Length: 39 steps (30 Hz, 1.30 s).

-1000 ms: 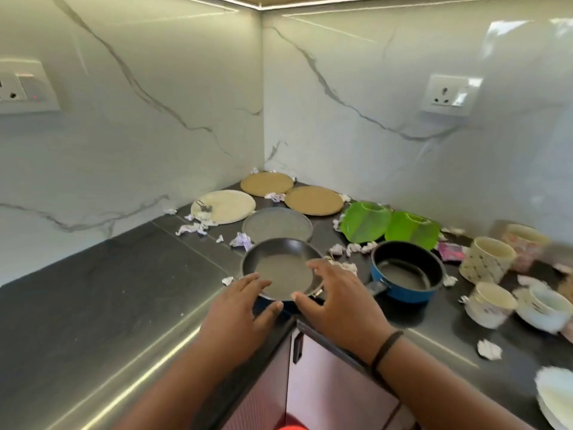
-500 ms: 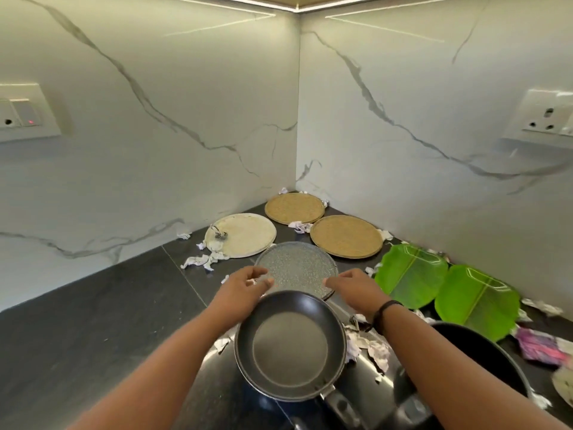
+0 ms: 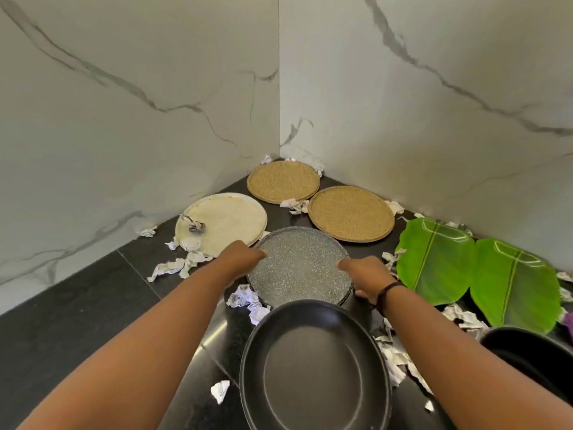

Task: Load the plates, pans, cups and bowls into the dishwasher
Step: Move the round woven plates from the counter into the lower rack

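A grey speckled plate [image 3: 302, 266] lies in the corner of the black counter [image 3: 71, 311], its near edge lifted slightly. My left hand [image 3: 240, 257] grips its left rim and my right hand [image 3: 364, 276] grips its right rim. A black frying pan [image 3: 313, 367] sits just in front of the plate, between my forearms. Behind are a cream plate [image 3: 221, 223] and two tan woven plates [image 3: 282, 181] [image 3: 350, 213]. Two green leaf-shaped plates [image 3: 434, 259] [image 3: 514, 280] lie to the right.
Crumpled paper scraps [image 3: 173, 266] litter the counter around the plates. Another dark pan [image 3: 533, 358] shows at the right edge. White marble walls [image 3: 124, 103] close the corner on two sides. A small metal object rests on the cream plate.
The view has moved closer to the corner. Both hands, which hovered at the grey plate's rim, now grip it on either side and its near edge has lifted.
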{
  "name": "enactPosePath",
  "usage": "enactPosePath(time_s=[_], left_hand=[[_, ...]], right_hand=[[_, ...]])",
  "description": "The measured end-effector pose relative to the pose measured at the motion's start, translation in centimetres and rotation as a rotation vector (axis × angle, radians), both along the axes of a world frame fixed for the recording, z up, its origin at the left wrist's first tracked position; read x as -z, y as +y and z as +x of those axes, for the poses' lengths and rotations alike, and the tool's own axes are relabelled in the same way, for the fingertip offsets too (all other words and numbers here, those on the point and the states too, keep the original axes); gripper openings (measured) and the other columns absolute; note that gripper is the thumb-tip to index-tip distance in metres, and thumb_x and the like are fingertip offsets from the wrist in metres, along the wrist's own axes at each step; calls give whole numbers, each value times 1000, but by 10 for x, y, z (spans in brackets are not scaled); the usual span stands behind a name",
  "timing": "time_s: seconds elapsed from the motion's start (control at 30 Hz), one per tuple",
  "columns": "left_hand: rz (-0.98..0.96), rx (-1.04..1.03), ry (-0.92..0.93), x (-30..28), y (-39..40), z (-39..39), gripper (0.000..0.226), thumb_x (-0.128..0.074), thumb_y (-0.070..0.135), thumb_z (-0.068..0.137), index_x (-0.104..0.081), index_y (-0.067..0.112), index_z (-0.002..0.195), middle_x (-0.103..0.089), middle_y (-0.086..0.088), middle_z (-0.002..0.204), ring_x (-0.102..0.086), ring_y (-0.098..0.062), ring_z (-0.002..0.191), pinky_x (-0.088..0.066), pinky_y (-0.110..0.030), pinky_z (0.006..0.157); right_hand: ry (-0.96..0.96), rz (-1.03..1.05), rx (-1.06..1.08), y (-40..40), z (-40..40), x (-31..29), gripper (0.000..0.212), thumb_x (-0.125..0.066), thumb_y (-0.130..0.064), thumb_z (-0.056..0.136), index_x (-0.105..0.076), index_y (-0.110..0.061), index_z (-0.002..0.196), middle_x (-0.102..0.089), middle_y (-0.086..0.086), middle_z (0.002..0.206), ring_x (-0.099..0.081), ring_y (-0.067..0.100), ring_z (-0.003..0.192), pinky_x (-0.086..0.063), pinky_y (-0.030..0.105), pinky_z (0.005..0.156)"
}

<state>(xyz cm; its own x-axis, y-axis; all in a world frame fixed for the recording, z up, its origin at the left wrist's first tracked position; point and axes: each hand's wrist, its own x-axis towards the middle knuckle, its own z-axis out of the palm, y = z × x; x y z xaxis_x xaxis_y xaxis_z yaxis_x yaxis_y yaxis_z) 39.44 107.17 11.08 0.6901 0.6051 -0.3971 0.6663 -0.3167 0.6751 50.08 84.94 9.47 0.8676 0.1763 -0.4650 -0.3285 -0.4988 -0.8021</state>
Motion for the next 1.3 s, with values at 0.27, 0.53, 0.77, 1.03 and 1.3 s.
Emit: enactPosePath(time_s=[0.27, 0.53, 0.77, 1.03, 1.3], left_hand=[[-112, -138, -59, 13, 15, 15, 23, -69, 10, 86, -47, 2, 87, -48, -11, 81, -50, -23, 76, -42, -32, 63], [-245, -240, -93, 11, 19, 15, 15, -67, 4, 86, -52, 6, 83, -56, -16, 100, -57, -28, 88, -54, -40, 81], [-326, -332, -240, -10, 28, 16, 23, -65, 5, 88, -59, -1, 109, -56, -13, 105, -53, -24, 95, -46, -32, 74], [-290, -247, -666, -54, -3, 11, 6, -64, 13, 89, -64, 13, 83, -62, -7, 86, -51, -13, 66, -39, -25, 59], [-613, 39, -824, -108, -118, 19, 9, -65, 7, 89, -66, 12, 81, -68, -5, 79, -63, -14, 68, -56, -26, 63]], right_hand=[[164, 129, 132, 7, 21, 14, 11, -67, -8, 81, -57, -6, 86, -51, 10, 80, -51, 22, 71, -46, 32, 62], [199, 161, 197, 7, 24, 22, 20, -57, 4, 81, -53, -7, 64, -43, 5, 47, -35, 15, 40, -29, 29, 52], [173, 376, 203, 17, 27, 8, 26, -52, 8, 87, -63, 2, 109, -66, 14, 100, -63, 19, 77, -50, 33, 70], [-96, 568, 308, -23, 2, -48, 23, -59, 8, 86, -55, -14, 92, -62, 13, 100, -58, 21, 81, -50, 38, 77], [-253, 630, 488, -157, -57, -115, 24, -53, 11, 89, -59, -5, 106, -66, 7, 90, -63, 14, 71, -54, 21, 54]])
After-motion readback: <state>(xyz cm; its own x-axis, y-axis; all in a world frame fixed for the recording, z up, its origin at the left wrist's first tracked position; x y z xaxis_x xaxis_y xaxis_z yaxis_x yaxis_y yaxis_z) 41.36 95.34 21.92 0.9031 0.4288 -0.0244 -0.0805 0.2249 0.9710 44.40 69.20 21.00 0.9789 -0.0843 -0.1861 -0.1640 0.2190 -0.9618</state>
